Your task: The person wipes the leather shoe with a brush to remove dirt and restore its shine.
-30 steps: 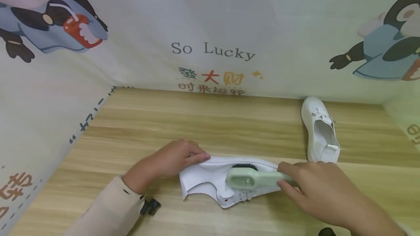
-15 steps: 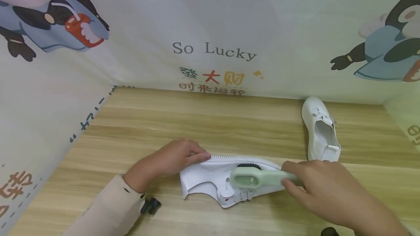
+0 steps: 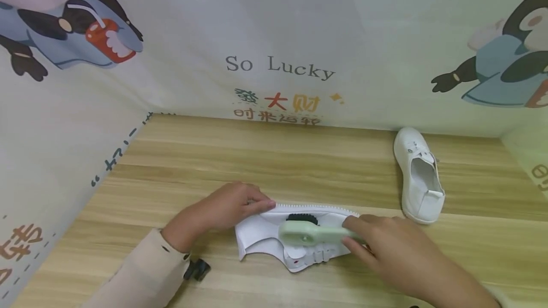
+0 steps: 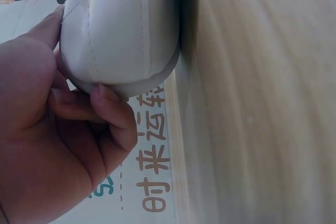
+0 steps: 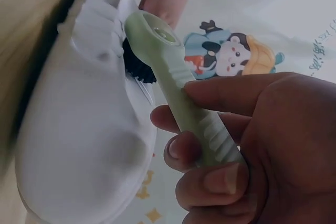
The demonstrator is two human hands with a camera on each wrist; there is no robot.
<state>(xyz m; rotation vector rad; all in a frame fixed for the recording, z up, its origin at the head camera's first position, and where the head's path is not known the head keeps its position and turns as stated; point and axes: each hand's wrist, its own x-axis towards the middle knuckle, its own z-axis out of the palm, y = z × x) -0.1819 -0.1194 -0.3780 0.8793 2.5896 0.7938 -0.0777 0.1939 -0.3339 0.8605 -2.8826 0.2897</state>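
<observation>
A white lace-up shoe [image 3: 257, 233] lies on its side on the wooden surface, its sole edge toward the back and its opening toward the front. My left hand [image 3: 227, 206] grips it by the heel end; in the left wrist view the fingers [image 4: 118, 111] curl against the sole edge at the heel [image 4: 118, 30]. In my right hand [image 3: 394, 246] is the handle of a light green brush [image 3: 295, 233]. Its black bristles [image 5: 137, 64] press against the upper side of the shoe, near the laces. The right fingers wrap round the ridged handle.
A second white shoe [image 3: 421, 179] stands upright at the back right, toe near the printed backdrop [image 3: 278, 23]. The backdrop also rises along the left side. Beside the left sleeve [image 3: 141, 274] is a small black object [image 3: 198, 269]. Wooden surface [image 3: 214, 151] spreads behind the hands.
The brush first shifted slightly right along the shoe, then back left toward the heel, carried by my right hand. My left hand and the held shoe stay in place.
</observation>
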